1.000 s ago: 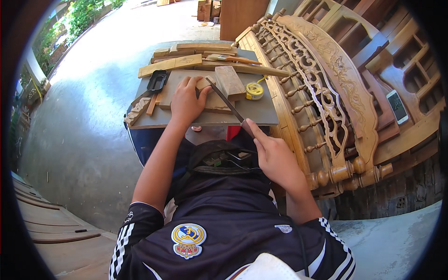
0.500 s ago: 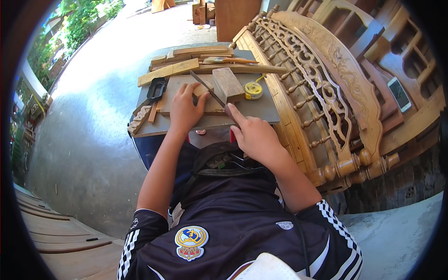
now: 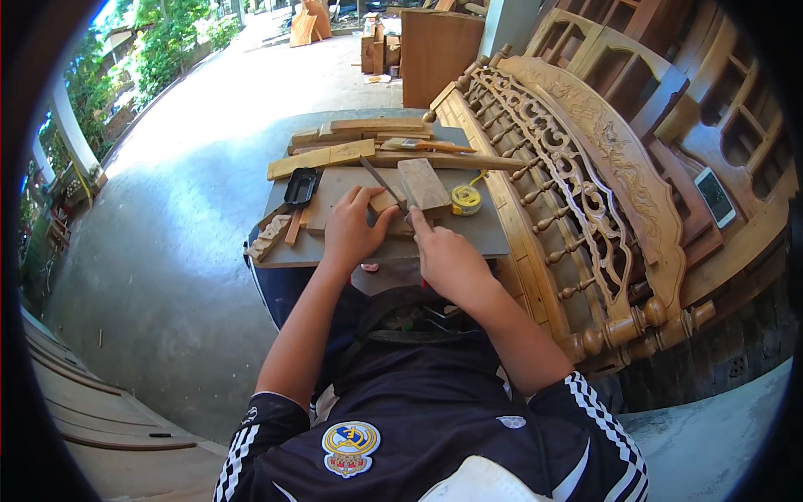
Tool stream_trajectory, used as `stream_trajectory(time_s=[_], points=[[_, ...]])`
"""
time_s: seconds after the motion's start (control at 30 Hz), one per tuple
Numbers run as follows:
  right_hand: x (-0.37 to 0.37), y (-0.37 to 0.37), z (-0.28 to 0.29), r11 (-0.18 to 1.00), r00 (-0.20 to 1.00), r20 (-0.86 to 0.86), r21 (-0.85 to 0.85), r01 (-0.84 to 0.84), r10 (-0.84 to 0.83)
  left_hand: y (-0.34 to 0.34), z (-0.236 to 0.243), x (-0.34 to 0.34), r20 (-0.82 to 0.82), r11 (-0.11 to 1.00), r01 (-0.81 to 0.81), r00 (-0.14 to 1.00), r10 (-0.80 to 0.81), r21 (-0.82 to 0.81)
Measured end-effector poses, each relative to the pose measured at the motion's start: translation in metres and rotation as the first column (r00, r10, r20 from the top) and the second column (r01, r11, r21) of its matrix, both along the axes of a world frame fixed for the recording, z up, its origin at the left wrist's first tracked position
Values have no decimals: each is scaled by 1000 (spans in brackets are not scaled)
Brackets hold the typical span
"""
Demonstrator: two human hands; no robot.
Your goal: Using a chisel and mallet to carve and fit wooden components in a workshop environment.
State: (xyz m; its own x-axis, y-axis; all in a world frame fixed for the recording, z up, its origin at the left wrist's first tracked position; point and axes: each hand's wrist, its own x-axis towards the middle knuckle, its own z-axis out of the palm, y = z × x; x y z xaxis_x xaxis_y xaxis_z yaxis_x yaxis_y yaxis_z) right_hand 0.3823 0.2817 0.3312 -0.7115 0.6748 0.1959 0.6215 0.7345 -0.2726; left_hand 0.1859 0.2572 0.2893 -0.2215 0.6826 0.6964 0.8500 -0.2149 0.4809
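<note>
Dark tool (image 3: 383,182) in right grip (image 3: 452,261)

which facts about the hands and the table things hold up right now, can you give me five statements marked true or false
1. The right hand holds a slim dark tool. True.
2. The yellow tape measure lies to the right of the rough wooden block. True.
3. The yellow tape measure lies on the floor. False: it is on the table.
4. A paintbrush lies among wood strips beyond the hands. True.
5. The rough wooden block lies left of the slim dark tool. False: it lies to the right.
</note>
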Motion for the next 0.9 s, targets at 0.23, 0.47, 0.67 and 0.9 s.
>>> stream_trajectory(time_s=[0.23, 0.47, 0.67, 0.9], points=[[26, -18, 10, 999, 1000, 23, -49, 17, -16, 1, 7, 6, -17, 992, -75, 997, 73, -103], [38, -34, 13, 998, 998, 46, -54, 38, -36, 0, 7, 4, 12, 992, -91, 996, 93, -84], [52, -49, 12, 997, 998, 50, -75, 36, -32, -8, 5, 4, -32, 996, -37, 999, 34, -84], [47, -47, 21, 992, 989, 148, -128, 12, 7, -6, 1, -1, 1, 998, 3, 1000, -3, -59]])
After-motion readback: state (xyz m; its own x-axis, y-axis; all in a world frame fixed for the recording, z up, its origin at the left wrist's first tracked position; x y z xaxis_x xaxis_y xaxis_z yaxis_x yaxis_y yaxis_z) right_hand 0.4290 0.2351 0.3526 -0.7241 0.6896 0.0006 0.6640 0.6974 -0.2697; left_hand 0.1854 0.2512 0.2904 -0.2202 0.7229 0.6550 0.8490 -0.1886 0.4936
